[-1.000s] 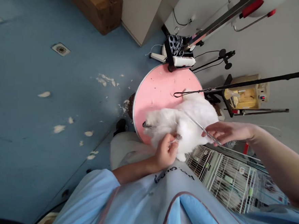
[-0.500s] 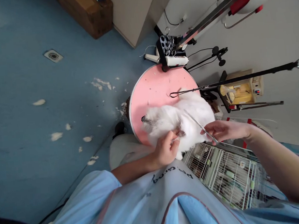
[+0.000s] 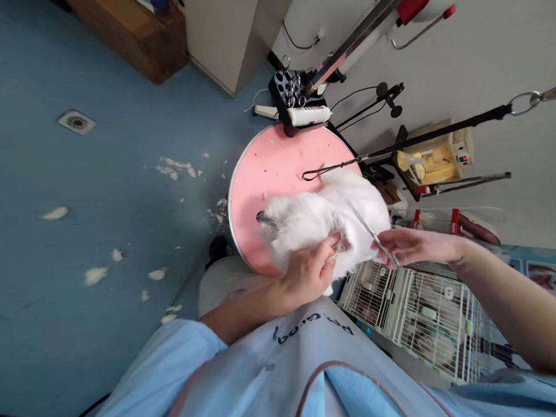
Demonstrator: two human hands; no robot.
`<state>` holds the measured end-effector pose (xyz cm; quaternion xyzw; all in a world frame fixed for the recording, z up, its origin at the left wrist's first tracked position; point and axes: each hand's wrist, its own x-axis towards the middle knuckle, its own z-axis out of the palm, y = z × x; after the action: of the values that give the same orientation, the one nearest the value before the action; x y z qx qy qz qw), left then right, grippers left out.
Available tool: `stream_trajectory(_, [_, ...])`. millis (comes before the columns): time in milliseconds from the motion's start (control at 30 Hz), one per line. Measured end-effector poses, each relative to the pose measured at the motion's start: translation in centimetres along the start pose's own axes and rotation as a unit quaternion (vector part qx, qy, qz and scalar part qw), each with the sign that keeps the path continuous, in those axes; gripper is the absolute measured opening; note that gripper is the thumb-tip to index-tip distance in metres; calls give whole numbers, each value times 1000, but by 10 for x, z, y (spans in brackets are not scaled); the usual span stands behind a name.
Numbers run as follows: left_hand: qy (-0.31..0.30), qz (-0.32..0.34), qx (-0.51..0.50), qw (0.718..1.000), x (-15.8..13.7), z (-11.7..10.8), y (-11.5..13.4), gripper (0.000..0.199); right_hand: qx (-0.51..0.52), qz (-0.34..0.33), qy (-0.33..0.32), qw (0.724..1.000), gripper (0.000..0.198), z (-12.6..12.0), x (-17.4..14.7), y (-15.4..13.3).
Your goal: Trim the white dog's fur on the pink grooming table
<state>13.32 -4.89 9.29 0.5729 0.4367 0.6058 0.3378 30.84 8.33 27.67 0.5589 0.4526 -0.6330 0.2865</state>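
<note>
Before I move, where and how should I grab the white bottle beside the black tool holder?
Probably grip the white bottle around mid-body, coming from your side: that stretch is long and straight, the tip narrows, and the black tool holder flanks the far side. Your right hand holds a thin metal tool and your left hand rests on the white dog, so one likely needs freeing.
</note>
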Motion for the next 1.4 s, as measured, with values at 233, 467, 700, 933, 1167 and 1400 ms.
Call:
stream_trajectory(233, [-31,59,40,997,9,-2,4,30,224,-14,57,973,48,63,-20,14])
stream_trajectory(467, [-53,110,74,990,14,-3,5,17,222,-12,63,973,42,76,-24,25])
stream_trajectory(700, [-45,138,109,983,16,2,3,29,174,-32,90,980,38,82,-25,29])
stream_trajectory(933, [-50,138,78,986,15,-4,3,17,235,-41,51,970,40,84,-23,33])
stream_trajectory(1167, [-43,134,82,987,15,-5,4,22,215,-34,39,975,38,80,-19,28])
stream_trajectory(1400, [-41,134,94,986,15,-1,5,26,188,-19,46,981,41,70,-21,30])
